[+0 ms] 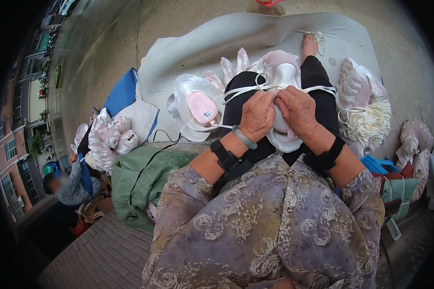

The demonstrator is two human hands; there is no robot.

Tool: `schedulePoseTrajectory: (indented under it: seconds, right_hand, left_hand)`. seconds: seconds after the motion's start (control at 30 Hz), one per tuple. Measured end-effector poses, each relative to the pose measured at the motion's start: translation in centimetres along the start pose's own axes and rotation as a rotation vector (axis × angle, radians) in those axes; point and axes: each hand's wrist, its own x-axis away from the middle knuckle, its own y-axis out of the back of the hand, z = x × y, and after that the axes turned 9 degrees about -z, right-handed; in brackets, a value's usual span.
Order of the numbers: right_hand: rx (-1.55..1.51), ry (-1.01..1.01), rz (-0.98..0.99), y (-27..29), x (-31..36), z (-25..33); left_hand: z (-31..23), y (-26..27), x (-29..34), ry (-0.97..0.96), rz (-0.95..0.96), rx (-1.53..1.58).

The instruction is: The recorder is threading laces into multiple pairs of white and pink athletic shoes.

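Observation:
A pale pink and white shoe upper (pixel 288 73) with a perforated white part rests on my lap between my thighs. My left hand (pixel 258 114) and my right hand (pixel 297 111) meet over its middle, fingers pinched together. A white shoelace (pixel 246 89) runs from the upper in loops, one end lying across my left thigh and another over my right. Both hands appear closed on this lace at the upper, though the fingertips hide the exact spot. Left of my knee, a clear plastic bag (pixel 182 89) surrounds a pink insole-shaped piece (pixel 201 107) with a small white label.
Beneath my legs spreads a grey sheet (pixel 188 48). On the right are stacked pink uppers (pixel 354 84) and a bundle of white laces (pixel 369 120). More uppers (pixel 106 135) and a green cloth (pixel 149 168) lie left. Another person (pixel 79 180) sits farther left.

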Motion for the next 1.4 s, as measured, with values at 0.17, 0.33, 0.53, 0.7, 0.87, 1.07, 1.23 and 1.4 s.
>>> schedulePoseTrajectory:
  seconds: [0.17,0.33,0.53,0.7,0.87,1.07,1.23,1.4]
  right_hand:
    - [0.136,0.129,0.042,0.6,-0.4,-0.2]
    - [0.143,0.092,0.015,6.5,2.0,-0.7]
    - [0.377,-0.525,-0.266,18.2,15.9,-16.7]
    - [0.403,-0.731,-0.097,20.0,23.4,-20.4]
    - [0.543,-0.461,0.278,14.9,17.5,-17.0]
    - [0.120,-0.120,-0.073,10.9,6.5,-8.3]
    - [-0.001,0.044,-0.001,7.9,2.8,-4.1]
    - [-0.037,0.079,0.050,6.3,2.0,-3.1]
  left_hand:
    - [-0.6,-0.6,-0.2,0.013,0.040,-0.120]
    - [-0.7,-0.4,0.1,-0.011,0.047,-0.210]
    - [-0.8,-0.6,0.2,-0.010,0.035,-0.242]
    - [-1.1,-0.8,-0.1,-0.007,0.041,-0.260]
    - [-1.0,1.5,-2.6,-0.070,-0.120,-0.216]
    - [2.2,2.0,-4.1,-0.134,0.105,-0.239]
    - [2.2,2.9,-5.4,0.531,0.462,0.786]
    - [2.7,2.8,-5.9,0.676,0.491,1.011]
